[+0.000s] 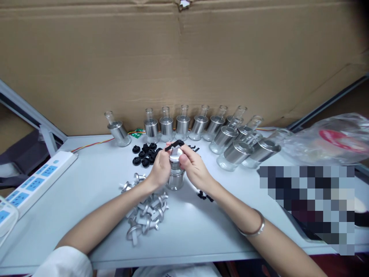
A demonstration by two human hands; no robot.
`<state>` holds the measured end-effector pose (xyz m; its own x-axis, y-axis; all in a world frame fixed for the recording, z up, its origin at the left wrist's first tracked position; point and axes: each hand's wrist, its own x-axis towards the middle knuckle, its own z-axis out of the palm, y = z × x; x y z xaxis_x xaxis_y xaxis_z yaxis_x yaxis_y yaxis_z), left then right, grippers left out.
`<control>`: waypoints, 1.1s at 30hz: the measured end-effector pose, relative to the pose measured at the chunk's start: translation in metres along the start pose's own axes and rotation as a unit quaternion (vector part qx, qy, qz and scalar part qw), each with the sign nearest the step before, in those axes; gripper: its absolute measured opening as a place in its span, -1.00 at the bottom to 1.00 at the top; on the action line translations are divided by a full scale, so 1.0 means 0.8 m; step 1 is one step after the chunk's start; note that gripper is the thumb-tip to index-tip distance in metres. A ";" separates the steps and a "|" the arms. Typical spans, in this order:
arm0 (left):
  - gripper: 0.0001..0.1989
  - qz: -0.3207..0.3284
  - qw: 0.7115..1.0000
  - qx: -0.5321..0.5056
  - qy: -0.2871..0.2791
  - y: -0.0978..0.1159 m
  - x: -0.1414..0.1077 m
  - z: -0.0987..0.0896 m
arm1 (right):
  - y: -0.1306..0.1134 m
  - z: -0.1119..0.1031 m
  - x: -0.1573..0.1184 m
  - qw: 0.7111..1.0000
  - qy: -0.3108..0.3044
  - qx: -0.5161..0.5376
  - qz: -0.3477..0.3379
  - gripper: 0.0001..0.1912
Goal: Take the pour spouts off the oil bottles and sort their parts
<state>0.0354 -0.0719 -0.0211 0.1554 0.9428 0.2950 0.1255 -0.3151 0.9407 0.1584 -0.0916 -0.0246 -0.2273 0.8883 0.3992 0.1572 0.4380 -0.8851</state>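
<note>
A glass bottle with a metal band [175,181] stands upright on the table between my hands. On its neck sits a silver cap [175,157], topped by a black lever-like piece [175,144]. My left hand [161,168] is closed on the cap's left side, fingertips near the black piece. From the right, my right hand [196,169] pinches the same cap with thumb and forefinger. Silver caps with spouts [148,209] lie in a loose pile by my left forearm. Black ribbed stoppers [145,154] are grouped behind my left hand. Small black pieces [204,196] lie beside my right wrist.
Several banded glass bottles [182,125] line the cardboard wall [173,69], with more clustered at right [238,152]. A power strip [37,188] lies left. A clear plastic bag [323,138] and a pixelated area are at right. Wires and a green circuit board [136,133] lie behind.
</note>
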 end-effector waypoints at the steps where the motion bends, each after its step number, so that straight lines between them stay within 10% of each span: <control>1: -0.57 0.000 1.000 -0.002 -0.003 0.001 0.000 0.000 | 0.001 -0.004 0.001 1.000 -0.015 -0.004 0.002 -0.38; 14: -0.55 0.002 0.996 -0.049 -0.081 -0.005 -0.003 0.000 | -0.001 -0.024 0.001 0.996 -0.090 -0.014 0.006 -0.38; 22: -0.50 0.024 0.979 -0.147 -0.140 0.001 0.000 -0.001 | 0.015 -0.060 -0.014 0.994 -0.022 0.064 0.081 -0.31; 29: -0.50 0.017 0.977 -0.163 -0.139 -0.002 0.000 -0.002 | 0.020 -0.086 -0.161 0.925 0.111 -0.262 0.252 -0.37; 33: -0.50 0.026 0.975 -0.172 -0.139 -0.005 0.000 -0.001 | 0.034 -0.049 -0.217 0.891 0.078 -0.402 0.197 -0.29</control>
<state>0.0345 -0.0702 -0.0247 0.4184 0.8456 0.3314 -0.2186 -0.2604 0.9404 0.2400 -0.2286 -0.1087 0.1240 0.9760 0.1788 0.8472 -0.0103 -0.5312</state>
